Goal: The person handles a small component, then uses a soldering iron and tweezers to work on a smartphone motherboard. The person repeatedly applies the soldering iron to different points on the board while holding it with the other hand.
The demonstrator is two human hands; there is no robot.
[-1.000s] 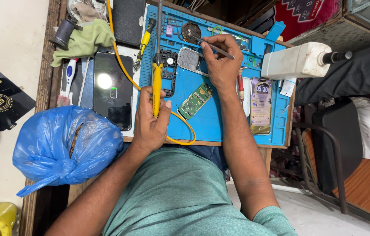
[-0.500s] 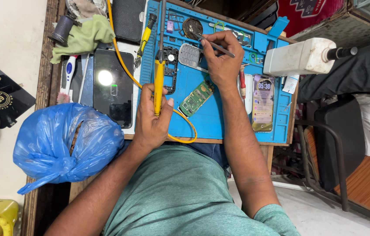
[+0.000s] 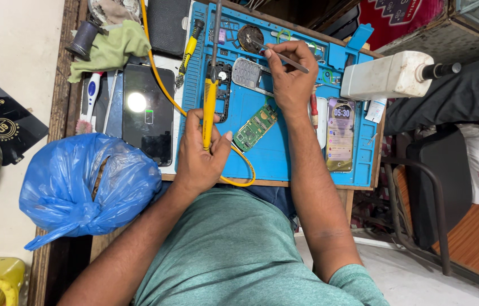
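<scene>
Since a moment ago our right hand [image 3: 290, 79] has edged up toward twelve o'clock, pinching thin tweezers [image 3: 284, 55] at the round tin [image 3: 249, 37]. Our left hand [image 3: 201, 153] is closed around the yellow soldering iron [image 3: 210, 110], whose long axis points to twelve o'clock, with the circuit board [image 3: 255, 127] just beside it at three o'clock on the blue mat [image 3: 284, 158].

Head camera, looking steeply down, close over workbench [image 3: 273, 164]
</scene>
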